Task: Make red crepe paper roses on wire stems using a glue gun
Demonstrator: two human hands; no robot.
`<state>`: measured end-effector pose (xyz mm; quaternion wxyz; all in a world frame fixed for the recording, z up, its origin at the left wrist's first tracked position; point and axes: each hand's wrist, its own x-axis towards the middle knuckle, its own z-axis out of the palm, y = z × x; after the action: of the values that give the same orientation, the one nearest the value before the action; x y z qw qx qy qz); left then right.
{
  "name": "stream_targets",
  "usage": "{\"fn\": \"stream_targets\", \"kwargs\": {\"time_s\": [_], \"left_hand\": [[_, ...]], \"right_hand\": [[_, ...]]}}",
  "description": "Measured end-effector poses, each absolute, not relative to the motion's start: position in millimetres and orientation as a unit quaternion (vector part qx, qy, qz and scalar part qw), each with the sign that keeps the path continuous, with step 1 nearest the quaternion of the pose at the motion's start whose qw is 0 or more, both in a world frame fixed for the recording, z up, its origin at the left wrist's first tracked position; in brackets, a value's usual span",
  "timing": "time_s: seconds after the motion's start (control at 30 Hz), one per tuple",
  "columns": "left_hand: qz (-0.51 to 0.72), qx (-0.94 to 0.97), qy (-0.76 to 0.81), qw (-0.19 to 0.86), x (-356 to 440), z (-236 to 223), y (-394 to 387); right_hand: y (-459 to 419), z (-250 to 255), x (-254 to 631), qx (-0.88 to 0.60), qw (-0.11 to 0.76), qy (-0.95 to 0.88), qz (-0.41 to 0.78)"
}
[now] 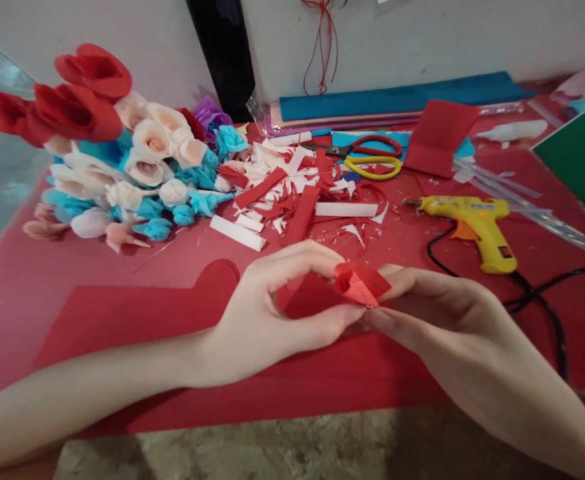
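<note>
A small red paper flower (359, 281) is pinched between my two hands, above the front part of the red table. My left hand (287, 293) is closed on its left side, with the thumb at its base. From the right, my right hand (432, 307) grips the base and right edge of the flower with thumb and fingers. The underside of the flower is hidden by my fingertips. Under my hands lie red paper sheets (117, 320), one with a rounded end.
Finished paper flowers (147, 143) crowd the back left. Paper scraps (297, 193) and yellow-and-red-handled scissors (372, 163) lie at the middle back. A yellow hot glue gun (472, 217) with a black cord (547, 307) and clear glue sticks (537, 213) are at right.
</note>
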<state>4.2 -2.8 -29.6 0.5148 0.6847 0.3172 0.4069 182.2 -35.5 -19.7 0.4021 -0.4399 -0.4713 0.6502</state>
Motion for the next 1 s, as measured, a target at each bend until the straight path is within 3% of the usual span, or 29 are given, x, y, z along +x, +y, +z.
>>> {"fn": "stream_targets", "kwargs": {"time_s": [1.0], "left_hand": [[0.425,0.67,0.302,0.528,5.0,-32.8,-4.2]], "right_hand": [[-36.9,-19.8,182.1,-0.447,0.377,-0.433,0.686]]}}
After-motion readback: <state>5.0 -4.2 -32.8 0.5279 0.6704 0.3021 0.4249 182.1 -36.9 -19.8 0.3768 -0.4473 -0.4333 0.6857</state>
